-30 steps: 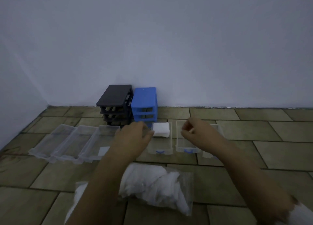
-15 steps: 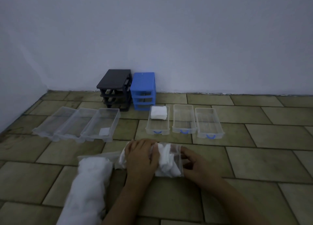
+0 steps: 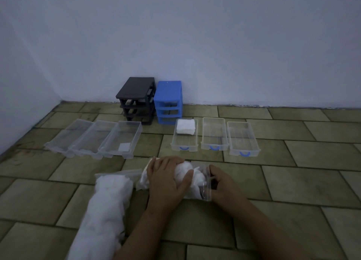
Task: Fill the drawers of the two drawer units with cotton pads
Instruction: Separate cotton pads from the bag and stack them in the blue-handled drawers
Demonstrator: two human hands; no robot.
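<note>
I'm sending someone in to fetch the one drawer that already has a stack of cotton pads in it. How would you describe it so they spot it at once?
Start at the blue drawer unit against the back wall. On the floor in front of it lie three clear drawers with blue handles; take the leftmost drawer, nearest the unit. It alone holds a white stack of cotton pads at its far end, while its two neighbours look empty.

Both hands [image 3: 168, 181] on cotton pad bag [image 3: 197, 181], floor.

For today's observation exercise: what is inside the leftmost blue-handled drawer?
A stack of white cotton pads fills the far end of the blue-handled drawer; its near end looks bare. How many pads are stacked cannot be seen.
</note>
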